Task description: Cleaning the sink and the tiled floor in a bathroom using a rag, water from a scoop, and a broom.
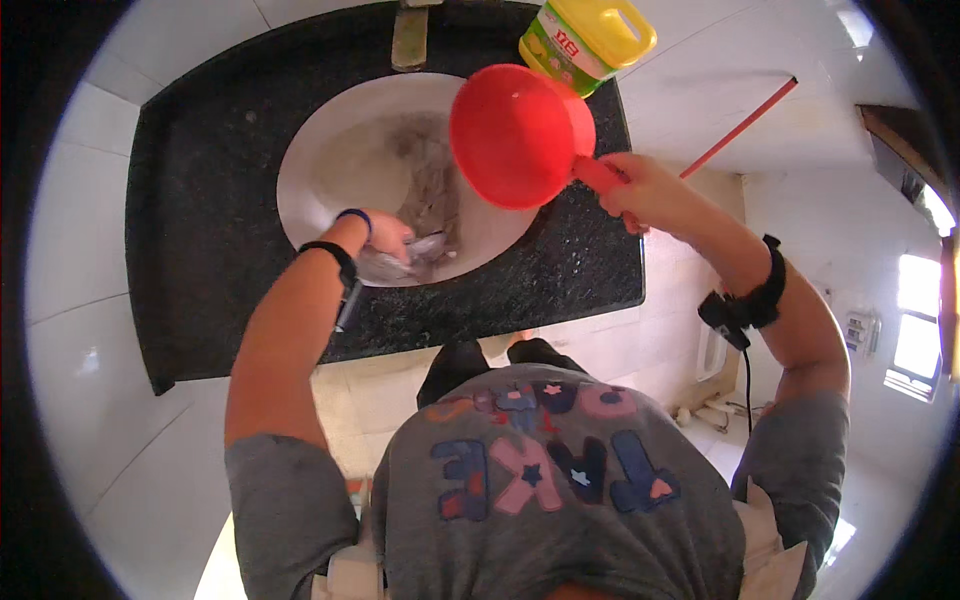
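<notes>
My right hand (634,191) grips the handle of a red plastic water dipper (514,135). The dipper's bowl hangs over the right side of a white oval washbasin (491,244) and hides part of its rim. Down in the basin, my left hand (388,236) has its fingers closed on a wet grey cloth (431,195). The cloth lies bunched from the middle of the basin to its near wall. Motion blur softens the cloth near my fingers, and cloudy wetness shows around it.
Black stone countertop (202,217) surrounds the basin. A metal faucet (409,41) stands at its far side. At the back right corner is a yellow detergent jug (592,37) with a printed label. A thin red stick (739,127) leans by the white tiled wall (675,97).
</notes>
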{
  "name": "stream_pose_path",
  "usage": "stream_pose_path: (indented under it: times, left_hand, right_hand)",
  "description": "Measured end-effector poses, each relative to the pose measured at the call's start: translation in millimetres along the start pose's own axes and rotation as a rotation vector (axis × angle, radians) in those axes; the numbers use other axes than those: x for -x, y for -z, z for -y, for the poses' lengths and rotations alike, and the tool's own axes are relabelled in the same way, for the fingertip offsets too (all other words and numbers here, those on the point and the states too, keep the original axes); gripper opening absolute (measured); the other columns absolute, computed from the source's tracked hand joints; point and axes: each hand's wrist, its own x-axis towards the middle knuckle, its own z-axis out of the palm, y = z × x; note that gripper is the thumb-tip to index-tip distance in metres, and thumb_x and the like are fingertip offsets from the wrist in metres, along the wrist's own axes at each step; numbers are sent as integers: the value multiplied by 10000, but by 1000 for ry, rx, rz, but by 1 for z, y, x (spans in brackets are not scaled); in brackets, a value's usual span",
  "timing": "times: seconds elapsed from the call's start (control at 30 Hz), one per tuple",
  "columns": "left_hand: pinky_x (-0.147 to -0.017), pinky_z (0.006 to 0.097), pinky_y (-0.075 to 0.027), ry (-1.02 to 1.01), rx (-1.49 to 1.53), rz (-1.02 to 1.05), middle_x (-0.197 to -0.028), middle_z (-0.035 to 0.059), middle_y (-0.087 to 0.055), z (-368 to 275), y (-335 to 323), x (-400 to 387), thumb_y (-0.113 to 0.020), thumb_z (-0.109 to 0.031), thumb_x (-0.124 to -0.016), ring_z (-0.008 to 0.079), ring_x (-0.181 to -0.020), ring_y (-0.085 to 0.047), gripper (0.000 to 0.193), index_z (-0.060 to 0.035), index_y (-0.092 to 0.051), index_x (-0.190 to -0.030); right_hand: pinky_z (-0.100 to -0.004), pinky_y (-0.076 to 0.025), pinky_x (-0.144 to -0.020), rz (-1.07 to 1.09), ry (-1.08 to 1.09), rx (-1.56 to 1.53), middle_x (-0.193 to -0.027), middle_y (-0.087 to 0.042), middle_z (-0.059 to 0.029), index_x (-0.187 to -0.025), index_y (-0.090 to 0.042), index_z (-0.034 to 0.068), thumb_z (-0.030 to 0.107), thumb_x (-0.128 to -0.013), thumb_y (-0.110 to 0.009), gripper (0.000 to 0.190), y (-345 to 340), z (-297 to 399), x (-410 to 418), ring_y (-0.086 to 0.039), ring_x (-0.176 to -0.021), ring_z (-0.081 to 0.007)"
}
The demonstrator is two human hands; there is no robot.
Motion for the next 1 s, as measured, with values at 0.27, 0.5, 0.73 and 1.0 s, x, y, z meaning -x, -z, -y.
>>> stream_pose_path:
  times: [0.27, 0.5, 0.73, 1.0]
  left_hand:
    - [-884, 544, -318, 761, -362, -271, -1277, 135, -380, 61, 20, 40, -646, -475, -617, 341, -1148, -377, 719, -234, -405, -1250]
    - [-935, 651, -121, 756, 284, -556, -1422, 99, 74, 13, 43, -16, -670, -562, -556, 400, -1284, 7, 987, -334, -127, -1347]
    - [-917, 665, -151, 865, -3, -453, -1391, 91, -123, 41, 71, -86, -624, -482, -653, 372, -1262, -144, 755, -295, -283, -1301]
    - [-935, 640, -140, 751, -234, -480, -1260, 73, -350, 29, 95, -93, -567, -333, -726, 359, -1124, -382, 450, -192, -518, -1151]
  right_hand:
    - [-439, -450, -683, -259, 353, 670, -786, -579, -210, -1108, -443, 13, 142, -702, -524, 434, 1, -1, 1, -568, -762, -366]
    - [-438, -446, -698, -407, 304, 720, -901, -563, -202, -1189, -380, 28, 132, -726, -519, 495, 10, 5, 14, -560, -821, -350]
    - [-386, -448, -742, -507, 243, 413, -1003, -550, -204, -1219, -376, 35, 75, -713, -561, 540, 25, -50, 58, -553, -886, -345]
    - [-307, -432, -765, -666, 112, 129, -969, -566, -173, -1228, -404, 51, 13, -689, -549, 559, 42, -112, 88, -566, -864, -232]
